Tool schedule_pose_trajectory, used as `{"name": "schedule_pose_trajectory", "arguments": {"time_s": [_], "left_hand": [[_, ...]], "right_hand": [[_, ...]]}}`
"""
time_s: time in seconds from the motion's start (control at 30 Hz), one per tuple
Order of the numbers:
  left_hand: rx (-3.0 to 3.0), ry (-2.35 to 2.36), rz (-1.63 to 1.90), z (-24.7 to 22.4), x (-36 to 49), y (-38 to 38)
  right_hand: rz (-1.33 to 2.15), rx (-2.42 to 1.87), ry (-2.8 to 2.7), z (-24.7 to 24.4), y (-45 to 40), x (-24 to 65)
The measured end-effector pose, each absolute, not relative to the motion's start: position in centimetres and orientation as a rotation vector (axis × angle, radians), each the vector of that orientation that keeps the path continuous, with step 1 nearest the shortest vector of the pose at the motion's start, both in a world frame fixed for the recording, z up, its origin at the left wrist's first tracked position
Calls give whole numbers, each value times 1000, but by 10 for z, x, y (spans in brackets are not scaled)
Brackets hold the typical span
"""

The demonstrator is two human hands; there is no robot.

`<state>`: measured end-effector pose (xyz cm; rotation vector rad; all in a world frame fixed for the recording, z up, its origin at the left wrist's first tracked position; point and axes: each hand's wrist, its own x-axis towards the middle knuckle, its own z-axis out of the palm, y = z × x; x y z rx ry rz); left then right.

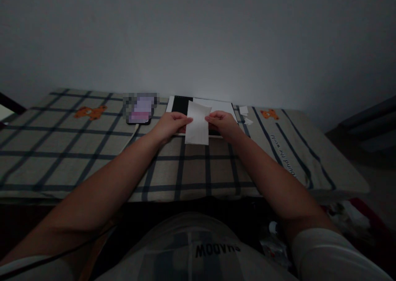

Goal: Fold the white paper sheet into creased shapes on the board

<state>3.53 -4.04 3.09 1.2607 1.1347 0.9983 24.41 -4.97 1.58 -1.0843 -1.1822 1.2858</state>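
Observation:
A white strip of paper (pixel 198 128) is held upright between my two hands above the table. My left hand (pixel 173 124) pinches its left edge between thumb and fingers. On the opposite edge, my right hand (pixel 223 122) has the same kind of pinch. Behind the strip lies a flat white and black item (pixel 216 106), partly covered by the paper and my hands; I cannot tell whether it is a book or a tablet. Small white paper scraps (pixel 244 111) rest just to its right.
A phone (pixel 140 109) with a lit, blurred screen lies on the left, a white cable (pixel 129 138) running from it. The checked tablecloth (pixel 102 149) covers the table, which meets a grey wall (pixel 198 37). Below the front edge at right is a clear bottle (pixel 274 242).

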Motion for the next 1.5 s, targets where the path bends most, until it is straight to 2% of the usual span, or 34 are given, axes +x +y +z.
{"name": "schedule_pose_trajectory", "arguments": {"time_s": [0.27,0.53,0.93,1.27,1.5], "left_hand": [[1296,1133,1111,23,33,-32],[1275,1110,1088,26,35,-37],[1266,1155,1028,27,35,-37],[1259,1138,1127,25,35,-35],[1245,1119,1142,22,35,-34]], "right_hand": [[1405,-1112,-1170,18,-52,243],[1276,-1106,-1197,17,-50,243],[1248,-1073,-1186,16,-50,244],[1351,-1085,-1153,16,-51,242],[1264,-1076,-1164,11,-44,245]]}}
